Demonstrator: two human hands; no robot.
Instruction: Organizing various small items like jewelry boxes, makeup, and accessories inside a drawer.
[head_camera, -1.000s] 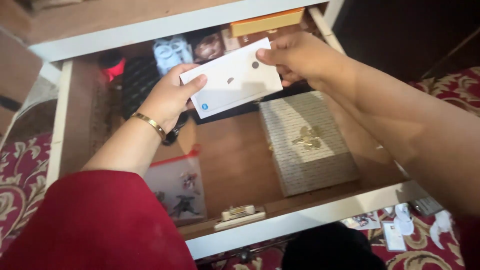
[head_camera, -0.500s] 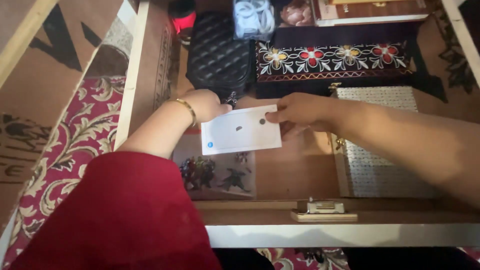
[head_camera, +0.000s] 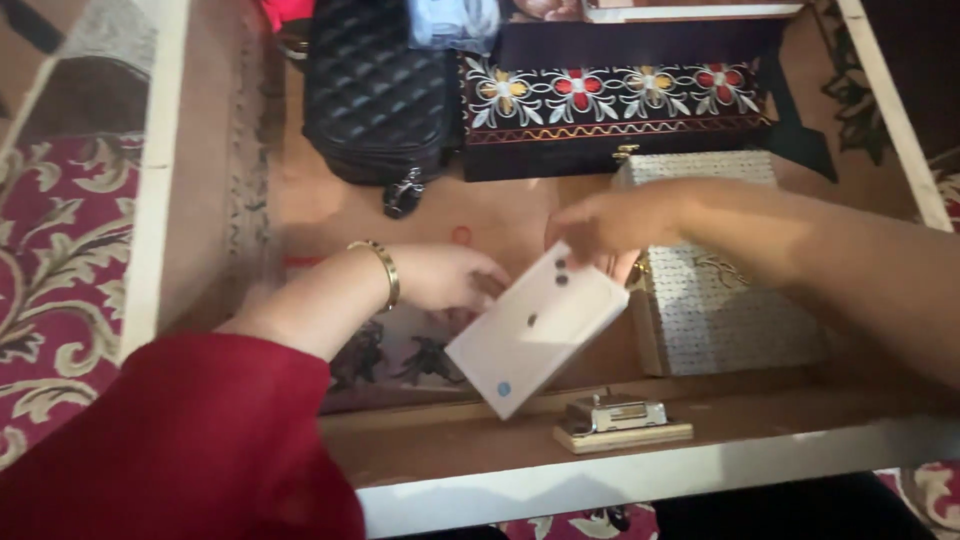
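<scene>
Now: 2 hands on a white box inside an open drawer

Right hand (head_camera: 610, 222) pinches the top corner of the flat white box (head_camera: 535, 328), fingers clamped on its edge. The box is tilted, its lower corner pointing down toward the drawer's front rail (head_camera: 450, 440). Left hand (head_camera: 445, 277), with a gold bangle (head_camera: 384, 270) at the wrist and a red sleeve (head_camera: 190, 440) behind, sits at the box's upper left edge; fingers curled, cannot tell if they grip the box or just touch it. Under the left hand lies a clear pouch with dark figures (head_camera: 400, 355). Just right of the right hand sits a pale woven box (head_camera: 715, 310). Beyond both hands: a black quilted bag (head_camera: 375, 95) and a dark floral-embroidered case (head_camera: 615, 110). A small metal latch (head_camera: 615, 412) sits below the white box.
</scene>
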